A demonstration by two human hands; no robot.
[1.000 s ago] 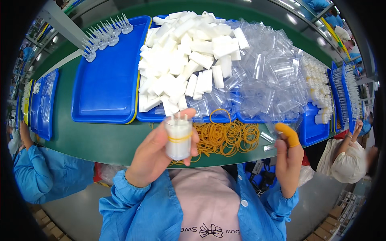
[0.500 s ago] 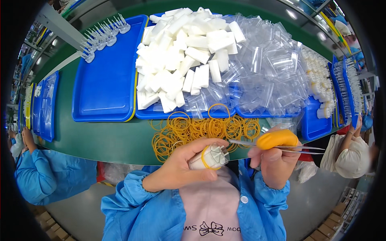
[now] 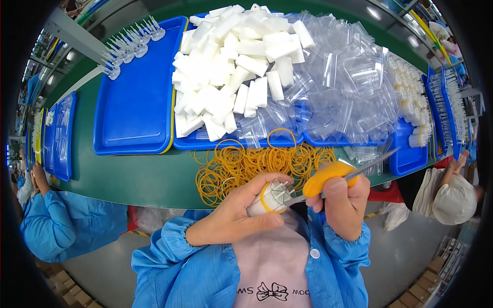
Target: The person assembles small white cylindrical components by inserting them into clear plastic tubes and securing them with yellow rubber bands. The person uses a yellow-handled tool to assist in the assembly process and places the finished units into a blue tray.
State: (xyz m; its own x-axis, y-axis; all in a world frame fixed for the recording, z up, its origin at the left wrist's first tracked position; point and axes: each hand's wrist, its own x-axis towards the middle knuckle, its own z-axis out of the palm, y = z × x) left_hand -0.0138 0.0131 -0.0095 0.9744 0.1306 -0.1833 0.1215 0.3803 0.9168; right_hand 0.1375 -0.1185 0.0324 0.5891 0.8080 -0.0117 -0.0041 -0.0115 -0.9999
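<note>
My left hand [image 3: 228, 220] is closed round a white cylindrical bundle [image 3: 259, 205], tilted with its end facing right and up. Thin white prongs and clear film edges show at that end, and an orange rubber band [image 3: 265, 197] circles the bundle. In my right hand [image 3: 344, 205] is a slim metal tool [image 3: 377, 160] with a thick orange grip [image 3: 328, 178], gripped between thumb and fingers. Its left tip meets the bundle's end near the band; whether it hooks the band I cannot make out. Loose orange rubber bands [image 3: 257, 167] lie just beyond both hands.
White foam blocks [image 3: 215, 77] and clear plastic sleeves [image 3: 344, 87] are heaped in blue trays across the green table [image 3: 128, 177]. A blue tray [image 3: 136, 113] at left has white pronged parts [image 3: 133, 46] along its far edge. Banded white bundles [image 3: 413, 110] stand right. Co-workers sit either side.
My right hand has moved left and turned the tool, bringing its left tip down onto the bundle; its other end now points up and right. The left hand has shifted slightly right with the bundle.
</note>
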